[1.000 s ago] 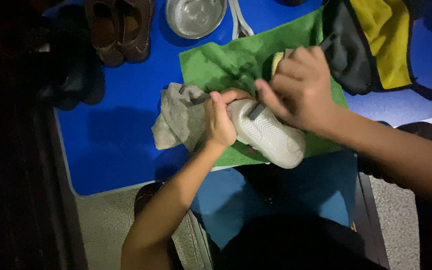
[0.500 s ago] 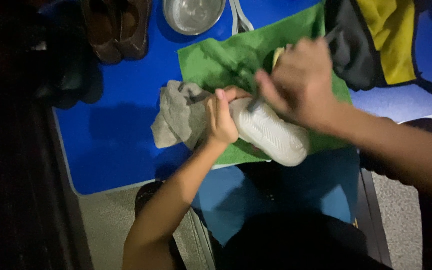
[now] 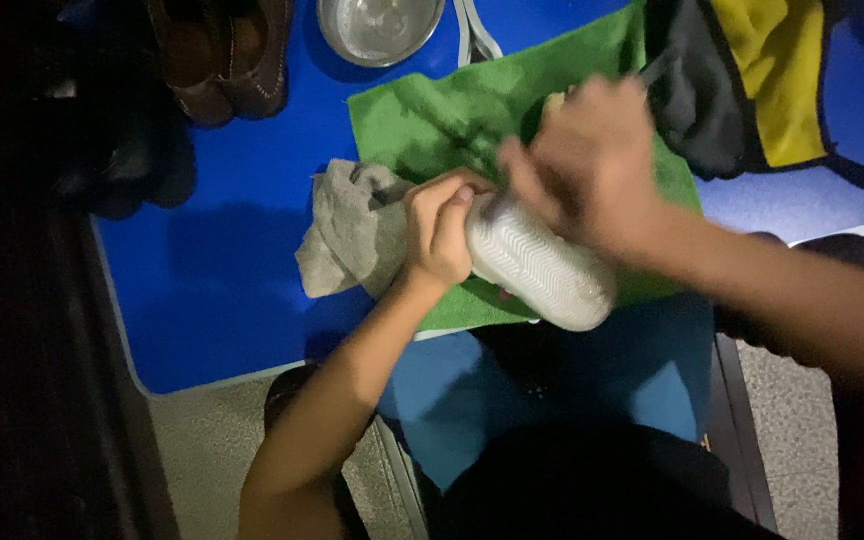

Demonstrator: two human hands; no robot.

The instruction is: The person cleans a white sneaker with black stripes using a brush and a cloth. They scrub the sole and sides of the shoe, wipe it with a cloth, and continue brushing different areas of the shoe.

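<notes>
Head view looks down on a blue table (image 3: 212, 300) where a green cloth (image 3: 432, 120) lies. Over the cloth's near edge, the left hand (image 3: 439, 232) reaches up from below, forearm slanting, fingers curled tight around the end of a white shoe (image 3: 542, 265) turned sole up. A grey rag (image 3: 352, 228) lies bunched just left of that hand, touching it. The right hand (image 3: 592, 165), blurred, comes from the right above the shoe; its grip cannot be told.
</notes>
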